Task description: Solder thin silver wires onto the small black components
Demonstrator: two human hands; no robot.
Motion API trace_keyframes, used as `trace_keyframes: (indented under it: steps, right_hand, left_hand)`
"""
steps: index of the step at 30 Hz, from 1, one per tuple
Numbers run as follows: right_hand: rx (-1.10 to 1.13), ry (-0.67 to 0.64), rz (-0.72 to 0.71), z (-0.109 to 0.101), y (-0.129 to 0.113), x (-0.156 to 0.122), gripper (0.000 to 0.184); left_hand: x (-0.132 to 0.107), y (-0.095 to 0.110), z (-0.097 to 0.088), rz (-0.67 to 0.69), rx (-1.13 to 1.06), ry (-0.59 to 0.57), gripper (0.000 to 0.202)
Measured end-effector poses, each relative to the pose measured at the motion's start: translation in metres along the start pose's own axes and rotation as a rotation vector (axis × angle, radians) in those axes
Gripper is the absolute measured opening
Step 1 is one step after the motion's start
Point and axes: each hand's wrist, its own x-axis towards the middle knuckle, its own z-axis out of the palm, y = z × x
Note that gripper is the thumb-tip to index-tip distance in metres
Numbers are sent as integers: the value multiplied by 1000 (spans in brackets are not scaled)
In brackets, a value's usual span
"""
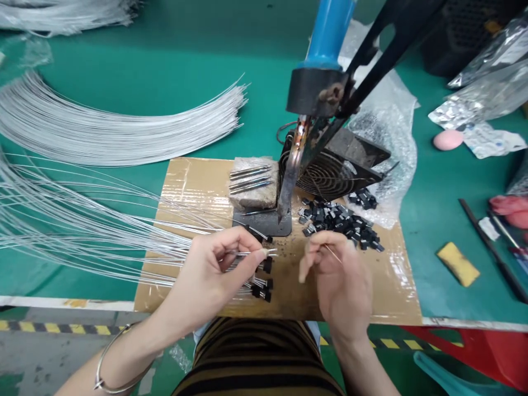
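At the front edge of the taped brown cardboard sheet [193,187], the left hand [218,269] pinches the end of a thin white wire [270,252] between thumb and forefinger, the other fingers curled. Just beside it, the right hand [340,283] closes thumb and forefinger on a fine pale strand [333,253], too thin to identify. Between the hands lie small black leaded components [264,283], touching the wire ends. These could be swept off the front edge if the long wire, which trails towards the sheet's left edge, is tugged. Near the right hand lies a loose heap of black parts [344,223], easily scattered by a knuckle. Farther back, the blue-handled soldering iron [330,27] points down at a dark plate, its tip near both hands. A small slip forward risks a burn.
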Motion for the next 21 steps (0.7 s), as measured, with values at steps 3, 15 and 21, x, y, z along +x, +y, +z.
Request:
trace_keyframes:
  steps: [3,15,21]
  right_hand:
    - [104,-94,126,2,-1,-1,59]
    - [164,-174,252,16,11,-12,10]
    - [191,-166,278,16,10,-10,10]
  left_hand:
    - [0,-3,0,12,18,13,17]
    - [-5,-2,6,31,33,42,16]
    - [-6,0,8,75,90,59,16]
